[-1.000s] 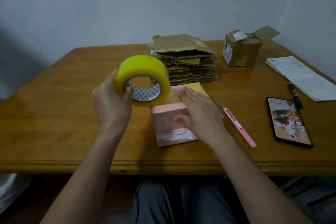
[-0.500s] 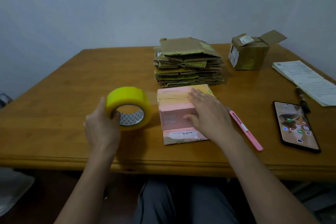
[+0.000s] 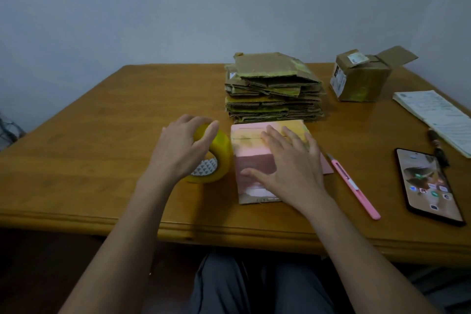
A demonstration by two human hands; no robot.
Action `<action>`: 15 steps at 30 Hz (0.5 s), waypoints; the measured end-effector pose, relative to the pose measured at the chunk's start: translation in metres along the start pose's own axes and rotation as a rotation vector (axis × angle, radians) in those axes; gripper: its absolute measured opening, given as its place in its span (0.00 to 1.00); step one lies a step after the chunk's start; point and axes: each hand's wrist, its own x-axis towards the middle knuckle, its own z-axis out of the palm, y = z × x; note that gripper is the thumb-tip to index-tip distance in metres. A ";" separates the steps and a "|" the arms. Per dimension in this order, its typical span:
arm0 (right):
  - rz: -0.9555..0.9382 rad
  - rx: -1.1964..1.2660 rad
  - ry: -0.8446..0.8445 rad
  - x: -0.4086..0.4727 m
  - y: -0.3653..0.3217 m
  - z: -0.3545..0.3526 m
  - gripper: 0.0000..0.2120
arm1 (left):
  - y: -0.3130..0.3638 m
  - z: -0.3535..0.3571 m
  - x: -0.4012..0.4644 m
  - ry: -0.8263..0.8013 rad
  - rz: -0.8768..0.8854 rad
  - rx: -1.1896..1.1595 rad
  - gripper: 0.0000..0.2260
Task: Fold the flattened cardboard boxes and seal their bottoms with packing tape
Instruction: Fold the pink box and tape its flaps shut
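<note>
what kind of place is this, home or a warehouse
Most likely a home or small office used for packing parcels, not a warehouse. A plain wooden table stands against a bare wall, holding a stack of flattened cardboard boxes, a roll of yellow packing tape, a phone and paper slips.

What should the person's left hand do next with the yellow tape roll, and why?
Probably find the tape's free end and pull it across the pink box. The left hand grips the tape roll, which stands on edge on the table beside the box. The right hand presses flat on the box, holding it down. No strip is visibly drawn out.
</note>
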 end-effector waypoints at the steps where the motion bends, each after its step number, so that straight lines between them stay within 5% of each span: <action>1: 0.015 -0.006 0.007 0.001 0.003 0.000 0.51 | 0.000 -0.001 0.003 -0.011 -0.012 0.039 0.24; 6: 0.124 0.004 -0.013 0.009 -0.011 -0.004 0.55 | 0.006 -0.002 0.005 -0.043 -0.053 0.108 0.19; 15: 0.107 0.131 0.125 0.009 -0.005 0.010 0.41 | 0.013 -0.018 0.016 -0.241 -0.165 -0.100 0.13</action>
